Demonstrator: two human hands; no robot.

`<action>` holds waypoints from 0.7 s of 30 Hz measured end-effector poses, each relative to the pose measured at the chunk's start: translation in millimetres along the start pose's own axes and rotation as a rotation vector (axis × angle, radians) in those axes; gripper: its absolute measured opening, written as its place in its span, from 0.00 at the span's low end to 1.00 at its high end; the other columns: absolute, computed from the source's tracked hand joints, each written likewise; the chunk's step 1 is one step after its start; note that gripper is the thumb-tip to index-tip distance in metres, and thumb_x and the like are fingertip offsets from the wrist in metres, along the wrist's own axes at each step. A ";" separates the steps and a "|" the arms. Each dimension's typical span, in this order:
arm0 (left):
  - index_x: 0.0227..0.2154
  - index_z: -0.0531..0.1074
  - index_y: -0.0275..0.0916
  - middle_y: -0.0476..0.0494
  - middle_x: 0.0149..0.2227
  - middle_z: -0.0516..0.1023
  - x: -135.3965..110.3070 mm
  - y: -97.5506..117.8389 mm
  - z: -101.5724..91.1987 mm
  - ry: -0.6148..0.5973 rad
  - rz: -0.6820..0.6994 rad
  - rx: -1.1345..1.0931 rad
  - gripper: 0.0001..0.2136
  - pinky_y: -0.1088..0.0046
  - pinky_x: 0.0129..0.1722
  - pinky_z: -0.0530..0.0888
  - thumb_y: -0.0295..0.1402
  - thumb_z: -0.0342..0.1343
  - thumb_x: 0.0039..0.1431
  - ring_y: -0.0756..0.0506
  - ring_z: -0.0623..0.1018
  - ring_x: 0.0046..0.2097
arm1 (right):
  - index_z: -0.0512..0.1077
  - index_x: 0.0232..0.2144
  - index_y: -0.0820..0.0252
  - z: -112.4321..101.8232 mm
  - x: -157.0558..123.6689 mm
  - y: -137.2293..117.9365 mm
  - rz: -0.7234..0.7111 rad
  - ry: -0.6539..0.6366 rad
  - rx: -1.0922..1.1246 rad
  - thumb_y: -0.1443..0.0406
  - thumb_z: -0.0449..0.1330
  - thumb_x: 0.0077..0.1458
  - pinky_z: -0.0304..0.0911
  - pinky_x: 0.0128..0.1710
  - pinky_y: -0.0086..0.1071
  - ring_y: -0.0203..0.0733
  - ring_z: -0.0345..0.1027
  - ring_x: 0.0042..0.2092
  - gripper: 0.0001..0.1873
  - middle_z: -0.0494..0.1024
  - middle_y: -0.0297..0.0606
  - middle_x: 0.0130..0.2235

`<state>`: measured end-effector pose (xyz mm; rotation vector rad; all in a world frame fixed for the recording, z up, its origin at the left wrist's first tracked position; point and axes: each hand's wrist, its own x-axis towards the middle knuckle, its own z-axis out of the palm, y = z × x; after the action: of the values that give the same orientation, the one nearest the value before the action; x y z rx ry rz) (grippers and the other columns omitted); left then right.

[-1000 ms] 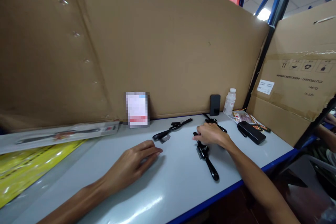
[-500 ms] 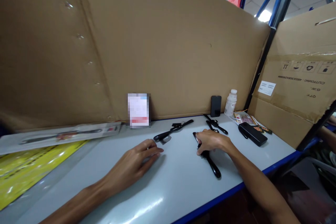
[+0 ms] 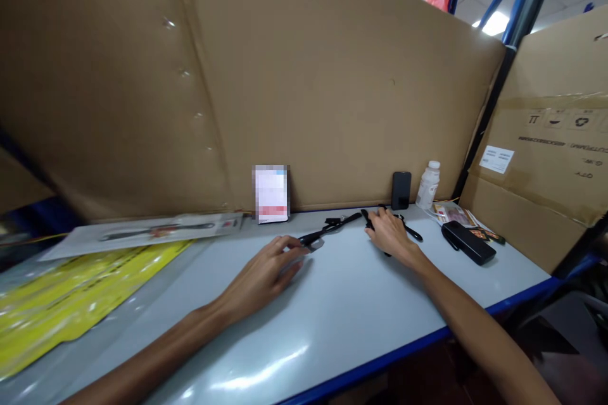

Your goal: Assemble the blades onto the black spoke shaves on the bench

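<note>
A black spokeshave (image 3: 344,223) with a curved handle at each end and a small blade part at its middle lies on the grey-white tabletop. My left hand (image 3: 266,272) is at its near end, fingers curved and apart, holding nothing; whether the fingertips touch the handle I cannot tell. Farther right, my right hand (image 3: 392,235) is closed over a second black spokeshave (image 3: 365,218), which it mostly covers. Just behind that hand lies another spokeshave (image 3: 413,234), with one handle showing past the fingers.
A clear-packed tool (image 3: 156,229) lies at left behind yellow plastic packaging (image 3: 95,304). A blurred card (image 3: 272,195) leans on the cardboard wall (image 3: 308,88). Back right stand a dark phone (image 3: 401,190) and a bottle (image 3: 429,185); a black case (image 3: 468,243) lies nearer. A carton (image 3: 541,183) bounds the right.
My right hand has carried its spokeshave back, away from me, beside the other one. My left hand has come slightly closer to the left spokeshave's handle. The view has turned a little left.
</note>
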<state>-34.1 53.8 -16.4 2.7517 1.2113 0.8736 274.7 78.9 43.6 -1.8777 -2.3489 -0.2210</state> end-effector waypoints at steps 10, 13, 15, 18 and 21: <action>0.71 0.59 0.45 0.36 0.75 0.56 -0.9 -20.8 15.5 -0.148 -0.036 0.052 0.25 0.50 0.68 0.67 0.43 0.47 0.74 0.33 0.63 0.72 | 0.75 0.55 0.64 10.1 2.5 -11.9 -0.078 0.041 0.063 0.61 0.56 0.69 0.63 0.55 0.39 0.54 0.68 0.58 0.18 0.77 0.52 0.56; 0.68 0.64 0.45 0.36 0.72 0.62 0.1 -17.6 14.3 -0.152 -0.027 0.008 0.23 0.50 0.67 0.69 0.43 0.48 0.75 0.34 0.69 0.69 | 0.76 0.53 0.64 12.7 4.4 -10.7 -0.069 0.053 0.089 0.62 0.56 0.69 0.63 0.55 0.39 0.54 0.68 0.58 0.16 0.78 0.52 0.55; 0.66 0.67 0.45 0.37 0.71 0.64 0.9 -11.9 11.9 -0.150 -0.003 -0.033 0.21 0.50 0.65 0.71 0.41 0.48 0.75 0.34 0.72 0.67 | 0.77 0.51 0.63 14.4 4.1 -12.9 -0.066 0.041 0.111 0.63 0.56 0.69 0.63 0.55 0.38 0.53 0.69 0.58 0.15 0.79 0.50 0.54; 0.62 0.71 0.45 0.40 0.71 0.65 2.3 0.6 8.2 -0.173 0.036 -0.075 0.18 0.52 0.65 0.72 0.39 0.47 0.75 0.36 0.72 0.66 | 0.79 0.50 0.60 15.2 -0.4 -24.2 -0.105 0.010 0.160 0.64 0.56 0.69 0.63 0.53 0.35 0.50 0.72 0.56 0.14 0.81 0.47 0.53; 0.59 0.73 0.43 0.40 0.69 0.69 4.1 15.9 4.5 -0.223 0.081 -0.101 0.17 0.55 0.64 0.73 0.36 0.45 0.76 0.37 0.74 0.65 | 0.80 0.49 0.59 12.6 -7.1 -38.9 -0.150 -0.001 0.198 0.64 0.55 0.69 0.64 0.49 0.34 0.48 0.75 0.53 0.14 0.82 0.45 0.51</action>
<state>-18.9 46.4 -14.6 2.7437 0.9969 0.5943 238.3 66.1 28.5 -1.6156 -2.4142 -0.0006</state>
